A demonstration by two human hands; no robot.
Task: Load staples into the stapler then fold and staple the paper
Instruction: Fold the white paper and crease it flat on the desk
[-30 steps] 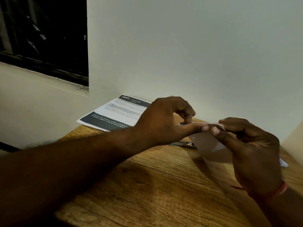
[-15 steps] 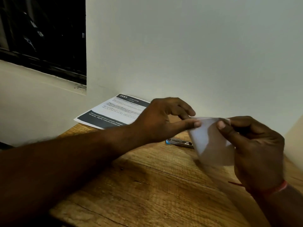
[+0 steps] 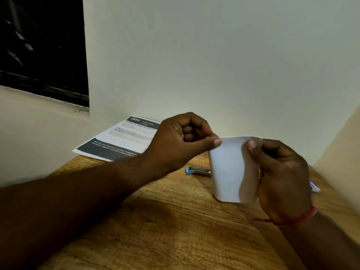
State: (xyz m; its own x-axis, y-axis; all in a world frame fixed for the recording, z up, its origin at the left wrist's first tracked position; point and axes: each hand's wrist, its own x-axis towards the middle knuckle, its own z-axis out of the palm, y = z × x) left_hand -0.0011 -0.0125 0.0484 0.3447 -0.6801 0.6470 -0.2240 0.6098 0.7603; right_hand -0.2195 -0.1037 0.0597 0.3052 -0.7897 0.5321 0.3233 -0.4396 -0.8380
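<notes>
A small white paper hangs upright above the wooden table, folded over with its two top edges held together. My left hand pinches its top left corner between thumb and forefinger. My right hand pinches the top right corner, thumb on the front face. Behind the paper a small stapler with a blue end and metal body lies flat on the table; the paper hides its right part.
A printed sheet headed 2683 lies at the table's far left against the white wall. A small white and blue item shows behind my right wrist. A dark window is at upper left. Another wall closes the right side.
The paper went from nearly flat and edge-on to hanging upright with its face toward me. Both hands rose slightly with it, and the stapler behind it came into view.
</notes>
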